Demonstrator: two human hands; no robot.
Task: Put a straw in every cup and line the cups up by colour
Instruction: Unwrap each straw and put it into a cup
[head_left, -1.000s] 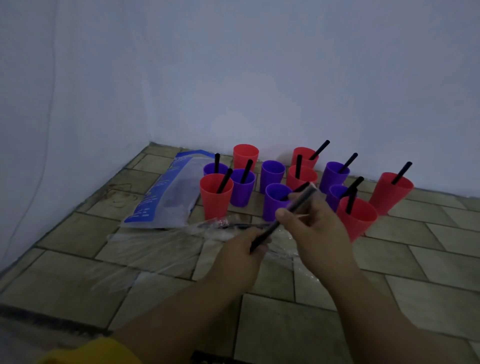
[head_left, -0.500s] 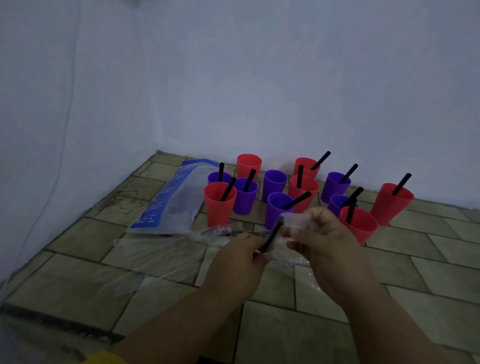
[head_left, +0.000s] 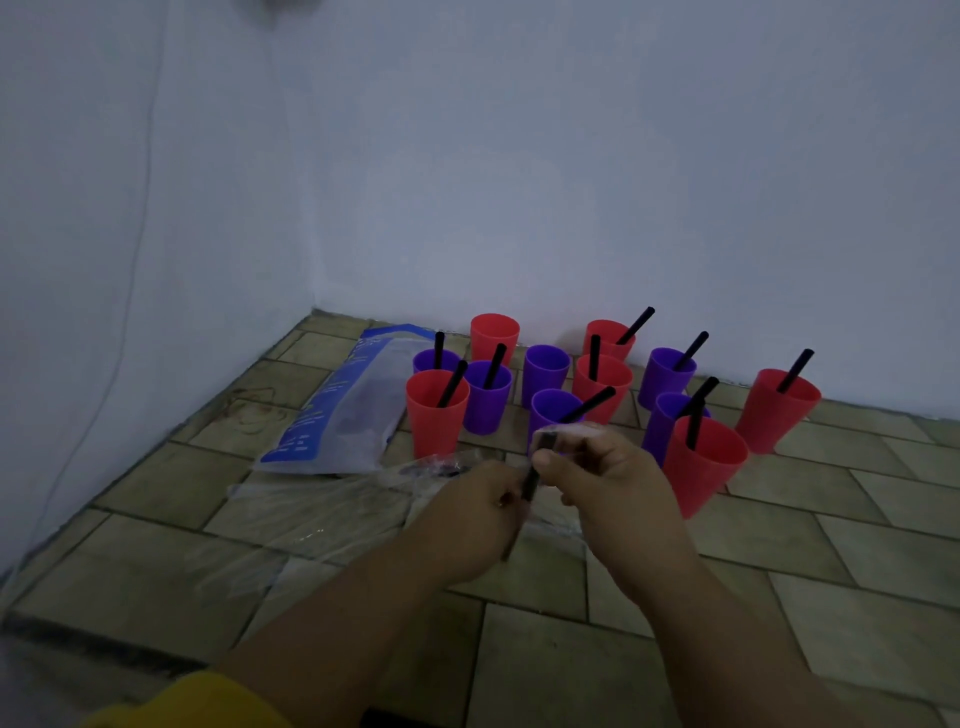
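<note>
Head camera looks down on a tiled floor (head_left: 675, 649) in the corner of a pale room, where red and purple cups stand bunched together near the wall. Both hands meet just in front of them. The left hand (head_left: 472, 519) is closed around the lower part of a black straw (head_left: 531, 480), and the right hand (head_left: 608, 483) pinches the same straw higher up, along with a bit of clear wrapper (head_left: 566, 431) bunched at its fingertips. The straw stands nearly upright between the two hands, above the floor and just short of the nearest purple cup (head_left: 550, 408), which already has a straw leaning out of it.

Most cups hold a black straw. Two show none: the red cup at the back (head_left: 494, 338) and the purple cup in the middle (head_left: 545, 371). The colours are mixed, not sorted into rows. A big red cup (head_left: 701, 467) sits just beside the right hand, and another red cup (head_left: 436, 410) stands at the left front.

A blue and clear bag (head_left: 337, 410) lies flat to the left of the cups, with a crumpled clear plastic sheet (head_left: 322, 514) spread under the left forearm. A yellow sleeve (head_left: 197, 701) shows at the bottom edge.
</note>
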